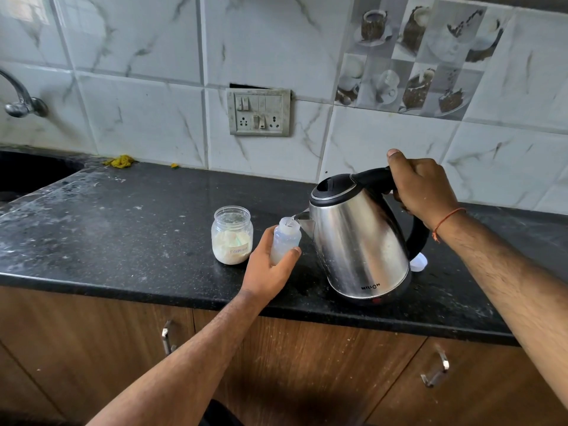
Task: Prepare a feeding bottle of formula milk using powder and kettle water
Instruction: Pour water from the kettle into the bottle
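the left hand (264,265) wraps a small clear plastic feeding bottle (284,239). at its 3 o'clock, the right hand (422,189) grips the black handle of a tilted stainless steel kettle (359,241), spout over the bottle's mouth. an open glass jar of white powder (232,235) stands at the bottle's 9 o'clock on the black stone counter (123,229).

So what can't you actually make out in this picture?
Head view only:
- Water level in the small clear plastic feeding bottle: the left hand wraps round it.
- White object behind the tilted steel kettle: mostly hidden by the kettle body.
- The kettle handle's middle: covered by the right hand.
- Handwritten label on the open glass powder jar: too small to read surely.
- Black sink: cut off by the left edge.
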